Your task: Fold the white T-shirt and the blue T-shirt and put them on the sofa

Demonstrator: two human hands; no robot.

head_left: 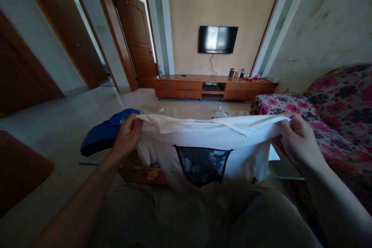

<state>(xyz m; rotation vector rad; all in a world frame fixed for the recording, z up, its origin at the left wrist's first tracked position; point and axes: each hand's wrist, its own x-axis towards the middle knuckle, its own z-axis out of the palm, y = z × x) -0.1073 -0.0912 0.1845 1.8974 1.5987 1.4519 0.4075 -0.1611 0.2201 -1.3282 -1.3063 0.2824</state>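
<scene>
A white T-shirt [203, 133] with a dark printed panel on its front hangs stretched out in front of me, its lower part resting on my lap. My left hand [128, 133] pinches its upper left corner. My right hand [298, 139] grips its upper right corner. The top edge is folded over between the two hands.
A blue garment [104, 133] lies behind my left hand on a low table. A floral sofa [334, 112] runs along my right. A wooden TV cabinet [215, 87] and a wall TV [217, 39] stand across the tiled floor. Wooden doors [136, 35] are at the left.
</scene>
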